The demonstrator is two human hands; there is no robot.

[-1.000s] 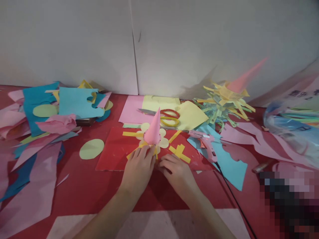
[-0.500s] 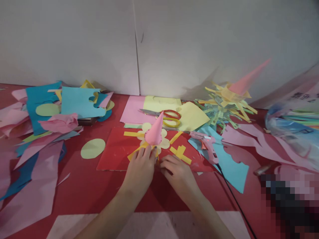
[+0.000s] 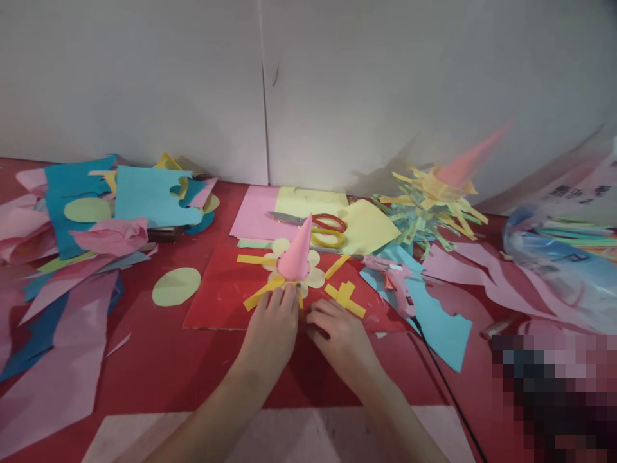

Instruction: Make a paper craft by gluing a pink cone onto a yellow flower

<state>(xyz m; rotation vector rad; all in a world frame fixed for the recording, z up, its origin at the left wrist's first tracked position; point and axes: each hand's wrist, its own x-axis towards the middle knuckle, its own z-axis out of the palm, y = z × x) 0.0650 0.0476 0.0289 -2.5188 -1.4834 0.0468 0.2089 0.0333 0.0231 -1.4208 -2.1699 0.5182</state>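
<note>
A pink paper cone (image 3: 296, 256) stands point up on a pale yellow paper flower (image 3: 315, 278), which lies on a red board (image 3: 216, 302). Yellow paper strips (image 3: 256, 260) stick out around the flower. At the flower's near edge, my left hand (image 3: 274, 321) presses its closed fingertips on a short yellow strip (image 3: 301, 297). Just right of it, my right hand (image 3: 340, 328) is curled, its fingertips close to that strip's near end; whatever they pinch is hidden. Loose yellow strips (image 3: 345, 297) lie crossed beyond my right hand.
Scissors (image 3: 330, 230) rest on paper sheets behind the cone. A pink glue gun (image 3: 398, 283) with a black cord lies to the right on blue paper (image 3: 446, 328). A fringed paper piece with a cone (image 3: 436, 190) stands at the back right. Paper scraps (image 3: 81, 321) cover the left.
The whole view has shifted slightly, moving things a little to the left. My hands stay at the flower's near edge in almost the same pose.
</note>
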